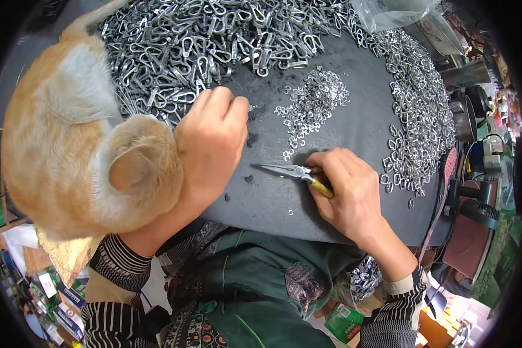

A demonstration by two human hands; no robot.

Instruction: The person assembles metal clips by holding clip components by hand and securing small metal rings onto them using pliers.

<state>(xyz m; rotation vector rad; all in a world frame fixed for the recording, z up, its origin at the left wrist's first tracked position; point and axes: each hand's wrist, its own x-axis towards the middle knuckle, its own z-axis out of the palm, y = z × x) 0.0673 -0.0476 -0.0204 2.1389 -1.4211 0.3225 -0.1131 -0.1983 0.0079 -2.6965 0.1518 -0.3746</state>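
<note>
My right hand (349, 188) is wrapped round a pair of needle-nose pliers (296, 171) with yellow handles. The pliers' jaws point left, low over the dark tabletop. At the near edge of a big heap of metal snap hooks (214, 35), my left hand (211, 139) has its fingers curled together. A small metal tip pokes out by its fingertips, but the hand hides the rest. Beyond the pliers lies a small pile of open metal rings (319, 95). One loose ring (290, 212) rests nearer to me.
An orange and white cat (58, 145) lies on the left, its head against my left forearm. Many metal links (414, 110) spread along the table's right side. A clear plastic bag (388, 14) is at the back right. A pink strip-like tool (448, 165) hangs over the right edge.
</note>
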